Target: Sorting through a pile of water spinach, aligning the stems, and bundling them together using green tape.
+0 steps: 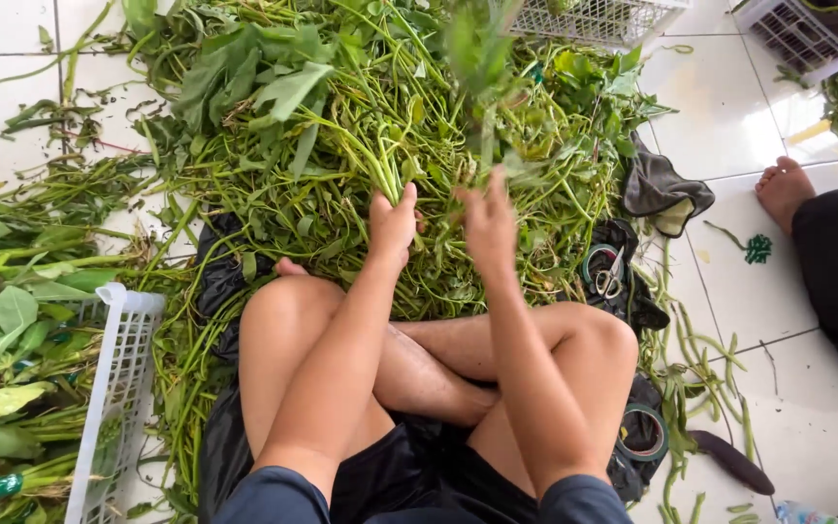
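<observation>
The person sits cross-legged on the tiled floor (778, 146) with both hands in a heap of green stems (341, 165) that spreads just ahead of the knees. The left hand (393, 225) is clenched around a small bunch of stems (366, 155) rising up and away from it. The right hand (489, 221) is beside it with fingers raised toward a blurred leafy stalk (482, 58); I cannot tell whether it grips.

The stems look thin and tangled, so a sharp pull may snap them or drag neighbours out of the heap. A pair of scissors (611, 277) lies open-bladed just right of the right hand, near the knee, where a careless reach could meet the blades. Loose stems under the legs could get crushed.
</observation>
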